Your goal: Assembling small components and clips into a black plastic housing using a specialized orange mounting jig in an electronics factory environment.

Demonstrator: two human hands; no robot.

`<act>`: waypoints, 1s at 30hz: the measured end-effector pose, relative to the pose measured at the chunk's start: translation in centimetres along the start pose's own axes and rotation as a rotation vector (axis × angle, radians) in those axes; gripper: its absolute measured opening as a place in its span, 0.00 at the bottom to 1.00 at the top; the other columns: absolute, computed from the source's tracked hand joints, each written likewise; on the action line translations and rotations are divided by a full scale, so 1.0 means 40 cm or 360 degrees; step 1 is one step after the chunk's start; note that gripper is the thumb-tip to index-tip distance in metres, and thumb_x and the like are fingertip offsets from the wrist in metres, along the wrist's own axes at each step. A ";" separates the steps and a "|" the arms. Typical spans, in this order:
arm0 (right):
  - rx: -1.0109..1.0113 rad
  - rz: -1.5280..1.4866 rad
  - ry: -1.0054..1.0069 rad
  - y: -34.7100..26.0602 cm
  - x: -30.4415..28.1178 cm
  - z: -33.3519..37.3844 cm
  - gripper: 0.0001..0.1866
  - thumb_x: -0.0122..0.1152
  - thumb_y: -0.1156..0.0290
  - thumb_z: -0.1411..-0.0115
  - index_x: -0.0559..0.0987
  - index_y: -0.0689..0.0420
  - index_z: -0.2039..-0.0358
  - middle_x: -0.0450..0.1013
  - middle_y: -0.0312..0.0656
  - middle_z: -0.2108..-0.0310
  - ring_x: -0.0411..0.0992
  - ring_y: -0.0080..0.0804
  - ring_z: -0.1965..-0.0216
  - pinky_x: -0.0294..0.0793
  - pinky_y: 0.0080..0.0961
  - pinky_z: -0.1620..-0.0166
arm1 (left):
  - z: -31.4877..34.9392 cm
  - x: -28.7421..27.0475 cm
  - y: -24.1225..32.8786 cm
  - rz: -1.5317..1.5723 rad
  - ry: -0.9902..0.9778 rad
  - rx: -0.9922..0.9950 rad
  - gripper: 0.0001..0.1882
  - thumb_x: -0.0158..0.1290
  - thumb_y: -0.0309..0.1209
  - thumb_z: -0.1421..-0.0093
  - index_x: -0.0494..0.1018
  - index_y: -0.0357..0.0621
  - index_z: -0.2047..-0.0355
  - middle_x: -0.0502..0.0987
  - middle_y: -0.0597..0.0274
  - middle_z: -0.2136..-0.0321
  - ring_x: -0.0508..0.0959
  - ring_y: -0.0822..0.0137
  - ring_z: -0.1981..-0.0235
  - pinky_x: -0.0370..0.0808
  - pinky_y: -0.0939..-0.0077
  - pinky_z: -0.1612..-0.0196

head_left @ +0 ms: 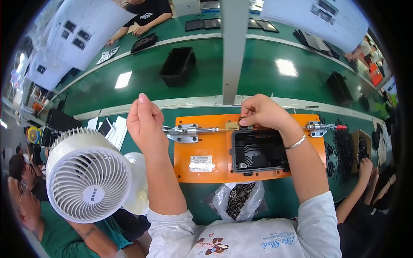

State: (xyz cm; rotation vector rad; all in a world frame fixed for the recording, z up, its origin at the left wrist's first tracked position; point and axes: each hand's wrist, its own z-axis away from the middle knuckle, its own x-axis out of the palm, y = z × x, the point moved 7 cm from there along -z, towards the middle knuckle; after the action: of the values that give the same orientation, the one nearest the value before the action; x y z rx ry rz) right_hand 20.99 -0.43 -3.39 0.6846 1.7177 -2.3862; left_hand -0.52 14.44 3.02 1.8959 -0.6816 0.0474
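My left hand (146, 120) is closed at the outer end of the left metal toggle clamp (186, 133), its fingers wrapped over the clamp's handle, which they hide. My right hand (261, 112) pinches a small black part (243, 121) at the upper edge of an open black plastic case (260, 151). Beside that part is a brass block (232, 126) in line with the clamp's rod. The case lies on an orange fixture plate (215, 146). On the plate's right side sits another toggle clamp (317, 128) with a red handle tip, untouched.
A bag of screws or pins (240, 200) lies before the plate. At left stands a white fan (92, 185). Thin black parts (343, 150) are heaped at right beside a cardboard box (360, 148). A black bin (177, 66) and upright post (233, 51) are beyond; people work nearby.
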 end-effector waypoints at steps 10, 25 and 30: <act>0.0067 -0.0185 -0.0033 0.009 0.005 0.005 0.10 0.68 0.75 0.53 0.73 0.61 0.80 0.68 0.33 0.85 0.64 0.18 0.85 0.64 0.18 0.81 | 0.000 -0.033 0.005 0.0010 0.0142 0.0037 0.21 0.44 0.39 0.34 0.60 0.44 0.82 0.59 0.68 0.89 0.57 0.77 0.88 0.53 0.82 0.84; -0.0208 0.0429 0.0315 -0.022 0.015 0.011 0.13 0.68 0.76 0.54 0.69 0.63 0.80 0.65 0.41 0.85 0.63 0.28 0.80 0.64 0.27 0.75 | 0.070 0.123 -0.033 -0.0704 -0.0399 0.0168 0.20 0.50 0.27 0.39 0.59 0.38 0.86 0.56 0.69 0.90 0.53 0.79 0.85 0.52 0.79 0.83; -0.0196 0.0528 0.0312 -0.014 0.018 0.006 0.13 0.68 0.75 0.54 0.69 0.64 0.80 0.67 0.43 0.84 0.64 0.33 0.80 0.64 0.29 0.74 | 0.082 0.136 -0.058 -0.0931 -0.0451 0.0236 0.20 0.51 0.29 0.40 0.60 0.39 0.87 0.57 0.61 0.91 0.55 0.71 0.89 0.54 0.75 0.84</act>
State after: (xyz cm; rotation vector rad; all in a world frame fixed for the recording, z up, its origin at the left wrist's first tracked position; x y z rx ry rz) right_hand 20.08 -0.34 -3.14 1.1161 1.6486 -2.0298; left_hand 4.22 9.89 1.48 2.2017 -0.2884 -0.5642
